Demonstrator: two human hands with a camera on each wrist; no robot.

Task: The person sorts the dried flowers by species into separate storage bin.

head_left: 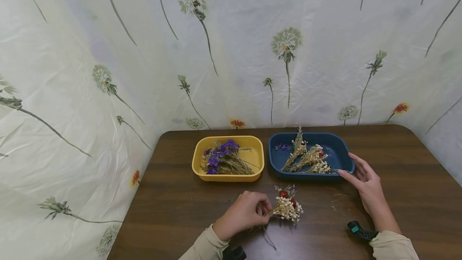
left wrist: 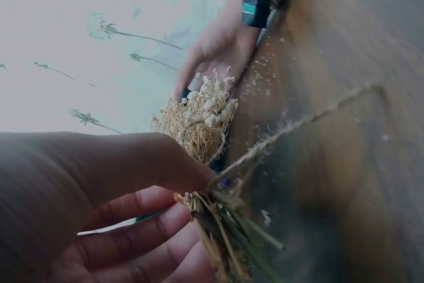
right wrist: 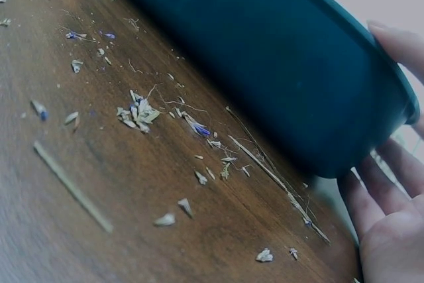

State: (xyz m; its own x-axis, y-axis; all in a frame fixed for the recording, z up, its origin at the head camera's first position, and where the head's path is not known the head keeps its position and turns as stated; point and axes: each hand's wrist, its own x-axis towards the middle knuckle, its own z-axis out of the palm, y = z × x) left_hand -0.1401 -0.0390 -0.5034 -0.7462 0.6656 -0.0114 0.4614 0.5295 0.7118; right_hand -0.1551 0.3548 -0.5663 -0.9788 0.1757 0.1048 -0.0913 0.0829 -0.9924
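Observation:
My left hand (head_left: 246, 212) pinches a small dried-flower bouquet (head_left: 287, 208) by its stems, low over the front of the table. Cream blossoms and red blooms make up its head. In the left wrist view, a strand of twine (left wrist: 291, 127) runs out from the stems beside my thumb. My right hand (head_left: 369, 185) grips the right front corner of a blue tray (head_left: 306, 176), its thumb on the rim and its fingers around the side. Several similar dried bundles (head_left: 312, 156) lie inside that tray.
Left of the blue tray stands a yellow tray (head_left: 227, 177) with purple dried flowers (head_left: 223, 153) and loose stems. Petal crumbs and stem bits (right wrist: 139, 114) are scattered over the brown wooden table (head_left: 169, 196). A flower-printed curtain (head_left: 234, 51) hangs behind the table.

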